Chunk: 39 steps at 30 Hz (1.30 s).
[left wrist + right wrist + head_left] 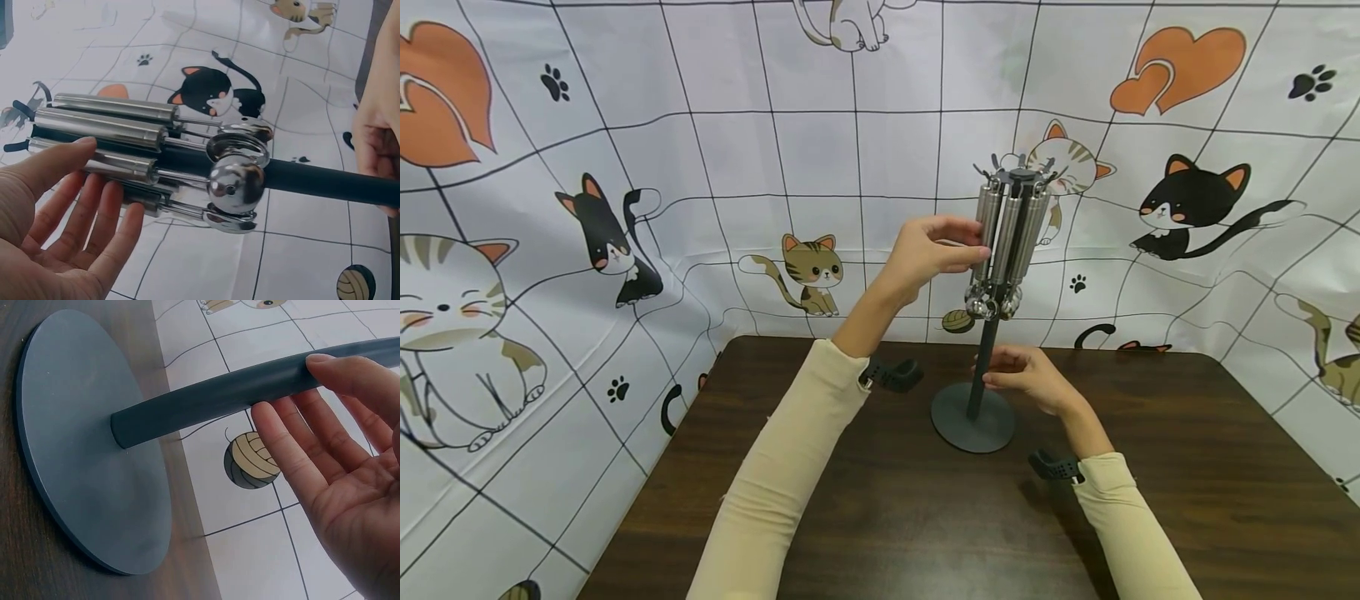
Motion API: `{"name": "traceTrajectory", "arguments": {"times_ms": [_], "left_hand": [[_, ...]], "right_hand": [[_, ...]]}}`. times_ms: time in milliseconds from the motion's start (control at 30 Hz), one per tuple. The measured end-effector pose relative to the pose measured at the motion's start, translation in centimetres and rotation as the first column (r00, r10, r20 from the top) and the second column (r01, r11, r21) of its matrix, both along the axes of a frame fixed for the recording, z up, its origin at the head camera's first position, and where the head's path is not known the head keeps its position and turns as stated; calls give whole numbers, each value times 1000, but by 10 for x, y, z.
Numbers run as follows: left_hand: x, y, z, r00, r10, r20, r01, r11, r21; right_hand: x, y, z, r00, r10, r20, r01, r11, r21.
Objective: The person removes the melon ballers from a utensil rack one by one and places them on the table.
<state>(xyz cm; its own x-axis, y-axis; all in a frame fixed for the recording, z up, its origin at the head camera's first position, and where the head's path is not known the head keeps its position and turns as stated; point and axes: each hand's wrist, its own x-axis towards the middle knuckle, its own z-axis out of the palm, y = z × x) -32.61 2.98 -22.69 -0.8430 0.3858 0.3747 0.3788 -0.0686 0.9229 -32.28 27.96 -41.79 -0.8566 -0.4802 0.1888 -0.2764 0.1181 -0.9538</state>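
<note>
Fingers of the left hand (934, 250) are partly closed, thumb and tips lightly about a metal handle (128, 167) on the hanging utensils (1007, 237); tbh can't tell from my feeds how firmly. Next along, the stand (990, 337) sits with its round base (970, 437) near the bench's (880, 500) far edge. The right hand (1026, 379) has thumb and finger either side of the pole (219, 387), low down, probably to steady it. I've got plenty of bench in front, but the cat curtain (895, 150) hangs close behind.
</note>
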Motion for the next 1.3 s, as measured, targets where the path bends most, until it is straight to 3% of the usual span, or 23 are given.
{"name": "traceTrajectory", "arguments": {"times_ms": [200,567,1300], "left_hand": [[-2,1,3,999,-9,36,11,999,-46],[-3,2,4,993,-58,107,61,998,-26],[-4,-8,7,988,-86,127,79,995,59]], "right_hand": [[1,0,0,1000,4,1,-4,1000,-12],[0,0,-1,1000,18,-8,-18,1000,-22],[0,0,-1,1000,13,-12,-13,1000,-18]]}}
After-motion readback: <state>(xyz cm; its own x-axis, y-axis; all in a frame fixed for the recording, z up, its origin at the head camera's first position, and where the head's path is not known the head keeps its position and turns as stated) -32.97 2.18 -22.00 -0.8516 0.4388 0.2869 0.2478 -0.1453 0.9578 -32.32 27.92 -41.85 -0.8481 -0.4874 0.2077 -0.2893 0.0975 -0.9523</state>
